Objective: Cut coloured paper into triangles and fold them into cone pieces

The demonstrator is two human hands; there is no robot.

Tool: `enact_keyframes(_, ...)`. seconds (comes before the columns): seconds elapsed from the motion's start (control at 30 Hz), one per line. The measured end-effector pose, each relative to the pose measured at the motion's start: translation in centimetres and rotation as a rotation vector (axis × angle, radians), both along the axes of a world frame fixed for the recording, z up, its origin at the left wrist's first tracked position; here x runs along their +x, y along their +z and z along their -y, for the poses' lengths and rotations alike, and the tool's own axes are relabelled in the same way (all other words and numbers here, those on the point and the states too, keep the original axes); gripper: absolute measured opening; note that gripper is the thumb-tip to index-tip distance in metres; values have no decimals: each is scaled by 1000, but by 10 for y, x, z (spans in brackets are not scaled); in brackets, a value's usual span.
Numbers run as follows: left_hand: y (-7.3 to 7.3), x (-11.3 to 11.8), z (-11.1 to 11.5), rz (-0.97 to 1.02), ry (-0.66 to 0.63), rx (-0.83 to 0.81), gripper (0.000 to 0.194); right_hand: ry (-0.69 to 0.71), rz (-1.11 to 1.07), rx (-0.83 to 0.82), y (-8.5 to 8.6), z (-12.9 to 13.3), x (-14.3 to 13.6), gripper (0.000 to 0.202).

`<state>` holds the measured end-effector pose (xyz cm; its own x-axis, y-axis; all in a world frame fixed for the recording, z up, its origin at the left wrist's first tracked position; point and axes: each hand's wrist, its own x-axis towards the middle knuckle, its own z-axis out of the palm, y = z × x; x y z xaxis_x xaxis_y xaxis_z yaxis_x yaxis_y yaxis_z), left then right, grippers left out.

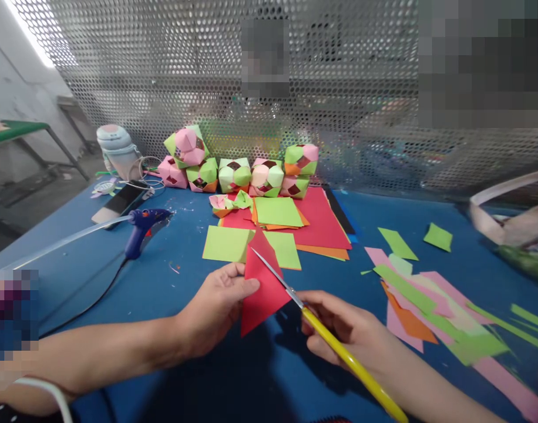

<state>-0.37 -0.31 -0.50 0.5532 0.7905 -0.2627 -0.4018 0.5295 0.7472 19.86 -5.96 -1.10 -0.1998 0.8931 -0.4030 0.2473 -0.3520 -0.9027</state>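
My left hand point(225, 299) pinches a piece of red paper point(264, 291) between thumb and fingers, holding it above the blue table. In my right hand point(339, 323) is a pair of scissors point(335, 343) with a long yellow handle. Their blades lie across the red paper, pointing up and to the left; whether they are cutting cannot be told. Behind the red paper lie light green sheets point(225, 243). Farther back, a stack of green squares point(278, 211) rests on larger red sheets point(322, 220).
Folded paper balls point(234, 175) stand in a row against the perforated metal screen point(198, 70). On the left are a blue glue gun point(143, 229), a phone point(119, 202) and a pale bottle point(118, 150). Paper scraps point(431, 299) are scattered at right, near a bag point(515, 217).
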Motion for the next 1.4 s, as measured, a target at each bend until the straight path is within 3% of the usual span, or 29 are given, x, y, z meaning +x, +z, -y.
enact_keyframes(1.0, 0, 0, 3, -72, -36, -53, 20, -41, 5, 48, 0, -2, -3, 44)
enact_keyframes(1.4, 2, -3, -6, -170, -24, -93, 29, 60, 70, 120, -3, -1, 8, 43)
